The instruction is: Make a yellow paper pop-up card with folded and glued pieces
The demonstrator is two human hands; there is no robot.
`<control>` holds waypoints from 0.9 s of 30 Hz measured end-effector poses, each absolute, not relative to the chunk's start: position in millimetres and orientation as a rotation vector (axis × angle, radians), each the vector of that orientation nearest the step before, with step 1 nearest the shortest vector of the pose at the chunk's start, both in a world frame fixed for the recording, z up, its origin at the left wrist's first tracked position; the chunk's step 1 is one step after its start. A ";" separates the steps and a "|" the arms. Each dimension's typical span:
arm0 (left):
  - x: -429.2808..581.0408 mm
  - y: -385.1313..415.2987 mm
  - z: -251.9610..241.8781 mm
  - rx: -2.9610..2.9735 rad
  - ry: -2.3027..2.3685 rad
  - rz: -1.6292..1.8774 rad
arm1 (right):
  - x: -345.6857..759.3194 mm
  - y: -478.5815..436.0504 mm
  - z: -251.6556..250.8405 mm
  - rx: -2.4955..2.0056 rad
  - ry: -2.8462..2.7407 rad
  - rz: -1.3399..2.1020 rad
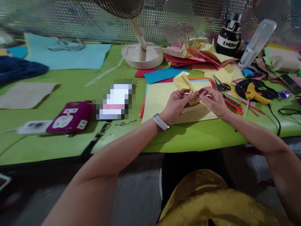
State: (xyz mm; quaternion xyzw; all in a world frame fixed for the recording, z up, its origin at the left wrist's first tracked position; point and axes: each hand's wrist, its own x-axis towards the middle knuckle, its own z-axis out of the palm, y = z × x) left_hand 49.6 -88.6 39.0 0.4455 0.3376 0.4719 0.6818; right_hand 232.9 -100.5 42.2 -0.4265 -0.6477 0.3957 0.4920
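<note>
A folded piece of yellow paper [182, 82] is held between both hands, above a stack of coloured sheets. My left hand [177, 103], with a light watch band on its wrist, pinches the paper's lower left part. From the other side, the fingertips of my right hand [213, 99] close on its lower right edge. Under the hands lies a large pale yellow sheet [157, 99], with other colours showing at its edges. The fingers partly hide the folds.
Scissors [221, 84], an orange-black cutter [232, 103] and a yellow glue gun [255, 94] lie at right. Behind stand a fan base [142, 56], a black bottle [228, 40] and a paper pile [195, 56]. At left are a phone [115, 102] and a purple power strip [70, 117].
</note>
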 end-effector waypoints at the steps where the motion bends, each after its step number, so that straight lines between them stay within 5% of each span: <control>1: 49.8 -88.7 38.7 1.003 0.766 1.064 | 232.5 -100.4 41.4 -1.029 -1.576 0.956; 27: 49.3 -87.2 37.8 1.038 0.792 1.058 | 232.5 -99.3 35.5 -0.997 -1.642 0.881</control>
